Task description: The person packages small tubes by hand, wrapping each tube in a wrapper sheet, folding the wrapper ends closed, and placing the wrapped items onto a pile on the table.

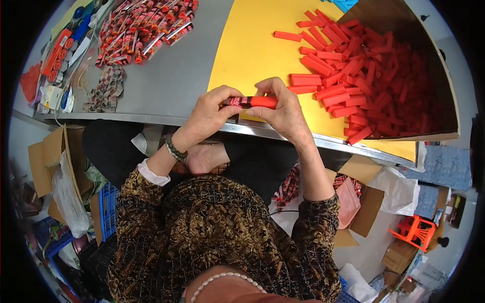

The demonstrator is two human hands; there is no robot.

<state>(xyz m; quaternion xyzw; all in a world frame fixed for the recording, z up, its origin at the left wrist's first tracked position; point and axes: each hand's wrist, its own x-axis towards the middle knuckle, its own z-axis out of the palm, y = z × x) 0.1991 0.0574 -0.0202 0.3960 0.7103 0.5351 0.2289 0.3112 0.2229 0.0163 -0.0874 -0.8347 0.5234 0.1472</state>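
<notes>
And there, over the yellow sheet's near edge, you have the stick, your left hand pinching its dark printed part, your right hand clasping its plain red part. Straight alignment and a light, even pinch should spare it creasing; loose red tubes lie toward the sheet's right, wrapped sticks beyond its left.

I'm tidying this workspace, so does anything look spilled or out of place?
Red pieces spread out of the cardboard box onto the yellow sheet, looking spilled, though perhaps deliberately; a crumpled cloth lies untidily on the grey tabletop.
</notes>
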